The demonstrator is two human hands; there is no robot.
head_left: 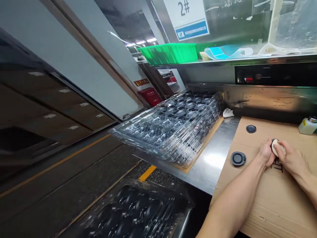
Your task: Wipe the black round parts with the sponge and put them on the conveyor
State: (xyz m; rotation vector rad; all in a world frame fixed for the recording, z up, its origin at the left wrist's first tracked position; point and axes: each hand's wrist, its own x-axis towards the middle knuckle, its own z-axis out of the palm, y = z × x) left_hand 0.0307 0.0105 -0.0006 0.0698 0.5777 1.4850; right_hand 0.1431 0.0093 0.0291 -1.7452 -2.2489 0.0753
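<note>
My left hand [266, 152] and my right hand [289, 158] meet over a cardboard sheet [279, 205] at the right. The left hand grips a dark round disc [273, 140], most of it hidden by my fingers. My right hand presses a white pad [274, 147] against that disc; it may be cloth. Two more black round discs lie loose on the cardboard, a wider one [238, 158] near my left wrist and a smaller one [251, 129] farther away.
A stack of clear plastic trays [168, 129] with dark round pockets sits on the steel bench [210, 158], left of the cardboard. A white cloth [228, 113] lies behind it. A white bottle [307, 126] stands at the far right. Another tray stack [133, 211] sits below. A green crate [168, 53] occupies the upper shelf.
</note>
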